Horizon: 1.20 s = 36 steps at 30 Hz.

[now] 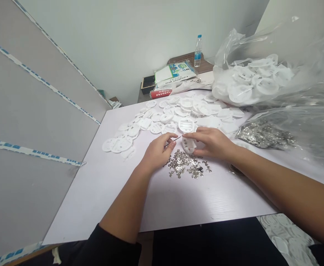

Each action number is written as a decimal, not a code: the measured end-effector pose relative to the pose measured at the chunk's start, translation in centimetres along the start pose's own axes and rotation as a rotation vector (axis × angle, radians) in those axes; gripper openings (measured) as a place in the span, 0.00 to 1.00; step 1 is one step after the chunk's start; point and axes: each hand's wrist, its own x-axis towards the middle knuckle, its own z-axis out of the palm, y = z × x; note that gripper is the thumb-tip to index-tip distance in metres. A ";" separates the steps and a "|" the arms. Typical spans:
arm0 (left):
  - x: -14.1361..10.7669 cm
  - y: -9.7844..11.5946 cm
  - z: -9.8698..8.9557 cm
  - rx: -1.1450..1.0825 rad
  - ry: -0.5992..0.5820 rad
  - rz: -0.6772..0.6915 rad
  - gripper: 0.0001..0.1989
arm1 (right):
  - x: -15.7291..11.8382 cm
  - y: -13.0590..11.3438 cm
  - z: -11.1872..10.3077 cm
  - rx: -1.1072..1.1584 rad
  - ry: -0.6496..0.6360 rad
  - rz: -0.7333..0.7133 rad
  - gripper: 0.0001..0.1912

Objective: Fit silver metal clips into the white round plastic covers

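Pinching a thin dark stick [176, 139] with closed fingertips in the left hand [157, 151], near the middle. Just right of that, holding a white disc [188, 144] on its edge in the right hand [211, 142], fingers parted around it, maybe to show its slots. Just below, probably for easy reach, a heap of metal bits [180, 160]. Higher up, other discs [186, 125].

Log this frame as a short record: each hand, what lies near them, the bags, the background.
left hand: holds a thin tool
right hand: grips a white round part
nearest pile: small metal pieces on the table
beyond hands: loose white parts
right side: clear bag of white parts; another bag with shiny pieces
background: blue-capped bottle
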 end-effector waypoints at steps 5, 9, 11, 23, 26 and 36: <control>-0.3 -0.2 0.3 0.270 -0.121 0.090 0.16 | 0.2 -0.1 0.2 -0.070 -0.095 0.099 0.28; -0.4 -0.5 0.8 0.346 -0.123 0.102 0.18 | 0.3 -0.3 0.1 -0.081 -0.109 0.115 0.28; -0.4 -0.5 0.9 0.368 -0.122 0.111 0.18 | 0.3 -0.3 0.0 -0.087 -0.110 0.116 0.29; -0.4 -0.8 1.1 0.373 -0.078 0.142 0.18 | 0.1 0.0 0.3 -0.044 -0.097 0.075 0.33; -0.3 -1.0 1.2 0.382 -0.061 0.157 0.18 | 0.2 0.1 0.4 -0.039 -0.096 0.078 0.34; -0.1 -0.1 1.7 0.568 -0.051 0.146 0.18 | 0.2 0.1 0.6 0.022 -0.066 0.035 0.30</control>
